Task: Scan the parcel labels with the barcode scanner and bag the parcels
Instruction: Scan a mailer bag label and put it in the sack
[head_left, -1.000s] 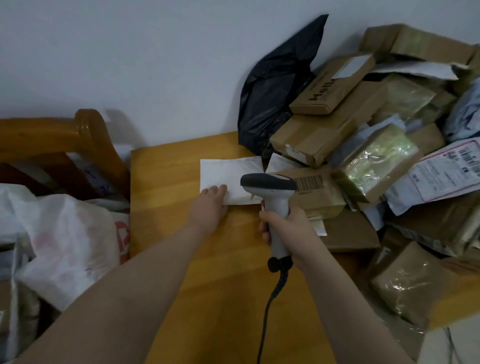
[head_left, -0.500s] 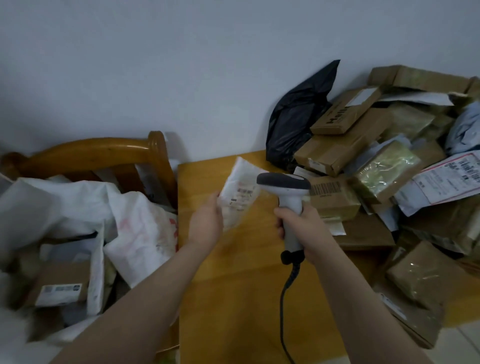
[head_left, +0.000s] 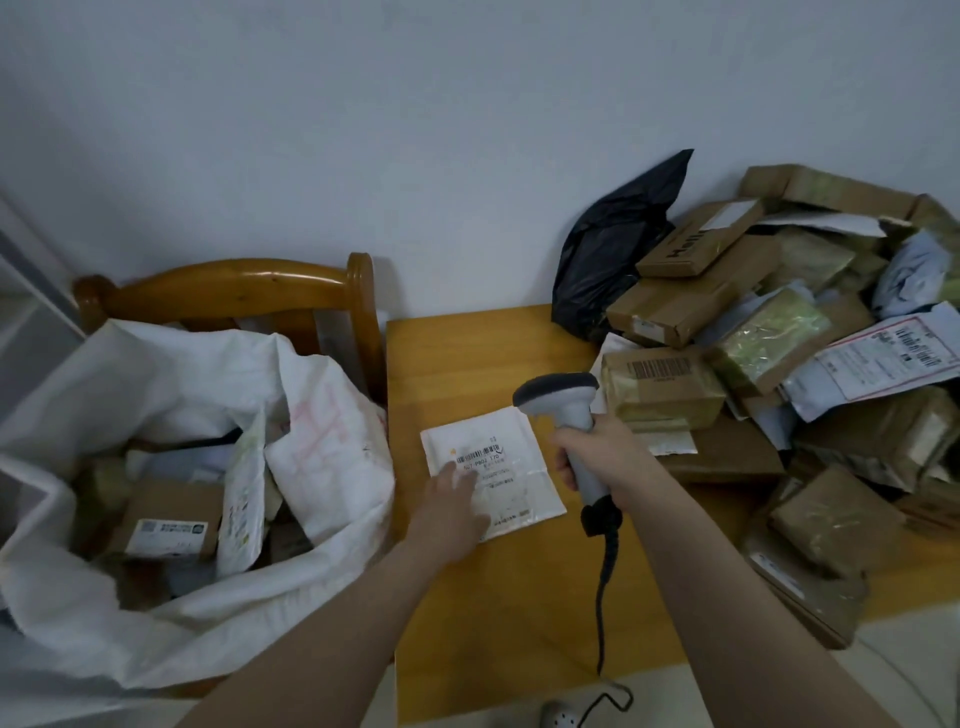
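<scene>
**Down flat, ready to scan**

White mailer (head_left: 493, 467) now lies flat on table (head_left: 467, 353), no longer lifted by L hand (head_left: 452, 499), whose straight fingers press its near-left corner. R hand (head_left: 597, 457) wraps barcode scanner (head_left: 561, 410); head hangs just right of the barcode (head_left: 480, 451). Sack (head_left: 156, 389) left, parcel pile (head_left: 779, 364) right; nothing blocks.

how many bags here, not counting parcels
2: a white sack on the chair at left, and a black bag against the wall by the parcel pile. More may be hidden.
</scene>
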